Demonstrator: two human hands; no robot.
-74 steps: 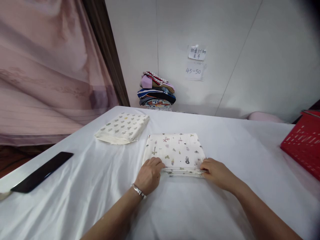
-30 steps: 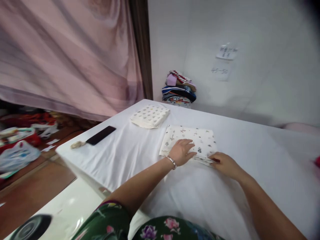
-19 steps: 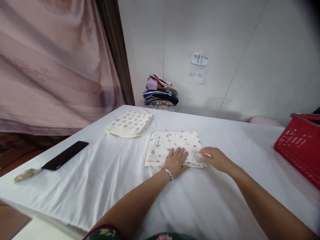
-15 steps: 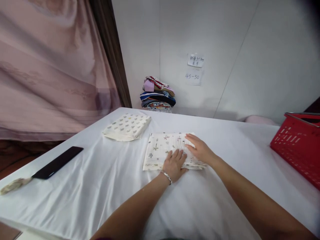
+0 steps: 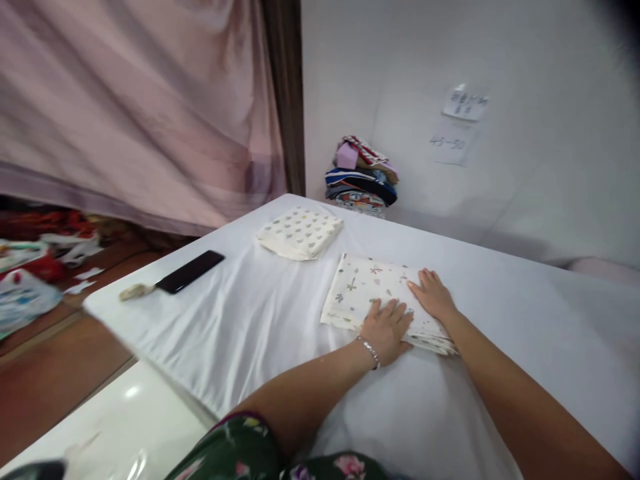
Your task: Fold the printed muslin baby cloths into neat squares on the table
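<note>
A folded white cloth (image 5: 357, 290) printed with small leaves and sprigs lies on the table, its layered edge towards me. My left hand (image 5: 387, 330), with a silver bracelet at the wrist, rests flat on its near edge, fingers spread. On the right part of the same cloth lies my right hand (image 5: 434, 297), palm down with the fingers stretched out. A second folded cloth (image 5: 301, 232), cream with rows of small grey motifs, sits farther back to the left, touched by neither hand.
A dark phone (image 5: 191, 271) with a tassel lies near the left table edge. The white-covered table (image 5: 250, 320) meets a wall, where a pile of folded fabrics (image 5: 363, 175) stands behind it. Plastic bags (image 5: 27, 300) lie on the floor at left, below a pink curtain (image 5: 150, 113).
The view has swung left, so the table and cloths appear farther right and the red basket is out of frame. My right hand lies flatter on the cloth. My left hand stays on it.
</note>
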